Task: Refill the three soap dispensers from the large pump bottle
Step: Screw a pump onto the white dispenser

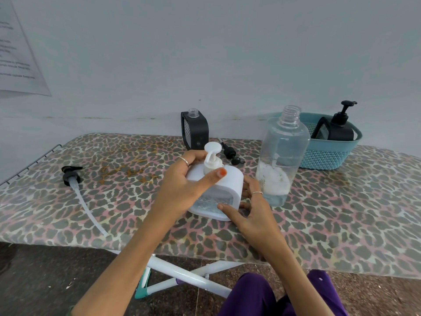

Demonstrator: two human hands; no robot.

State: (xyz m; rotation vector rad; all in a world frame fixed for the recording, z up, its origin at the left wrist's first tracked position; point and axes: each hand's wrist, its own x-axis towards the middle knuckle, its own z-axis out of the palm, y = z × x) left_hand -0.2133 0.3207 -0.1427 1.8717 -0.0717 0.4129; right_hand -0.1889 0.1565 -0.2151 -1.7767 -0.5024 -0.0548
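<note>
Gripping white dispenser (222,190) between both hands

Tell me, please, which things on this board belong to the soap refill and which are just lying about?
Job:
- white dispenser, held by left hand and right hand
- large clear bottle, uncapped
- open black dispenser
- black dispenser in basket
- long-tube pump
- small black pump

Lying about:
- teal basket
- paper sheet

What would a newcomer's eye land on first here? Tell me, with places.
Centre: both hands, left hand and right hand, hold a white soap dispenser on the leopard-print board. Right of it stands the large clear bottle, uncapped; its long-tubed pump lies far left.
</note>
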